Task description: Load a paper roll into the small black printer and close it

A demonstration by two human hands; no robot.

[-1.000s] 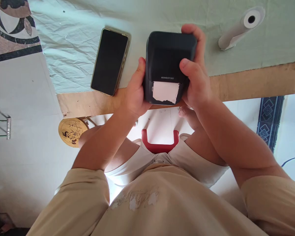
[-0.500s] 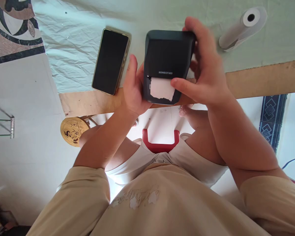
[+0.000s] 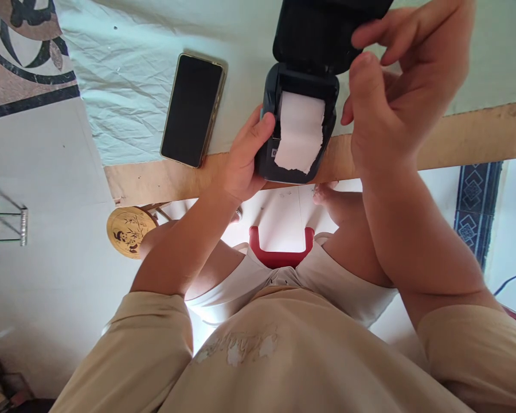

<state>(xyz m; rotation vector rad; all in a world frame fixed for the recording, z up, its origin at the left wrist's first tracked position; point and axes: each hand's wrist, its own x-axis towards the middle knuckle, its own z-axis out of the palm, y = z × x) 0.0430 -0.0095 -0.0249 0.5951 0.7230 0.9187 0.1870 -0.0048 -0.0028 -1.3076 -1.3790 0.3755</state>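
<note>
A small black label printer (image 3: 270,158) tilts over the table's front edge with its lid up. Inside its bay sits a white paper roll (image 3: 301,123), whose torn loose end hangs over the front. My left hand (image 3: 247,152) is closed around the printer's left side, thumb on the rim. Up at the right, my right hand (image 3: 406,86) has its fingers apart, with one fingertip against the inner face of the raised black lid (image 3: 318,34). The lid's top runs out of view.
A phone (image 3: 192,109) lies dark-screened on the pale green cloth (image 3: 129,86), left of the printer. The table's wooden edge (image 3: 163,179) runs across in front. Below are a round panda-pattern stool (image 3: 129,232) and a red seat (image 3: 281,259) between the legs.
The printer's lid has swung open away from me, baring the paper roll. My right hand has moved up and right from the printer's body; the spare roll at the right is now hidden.
</note>
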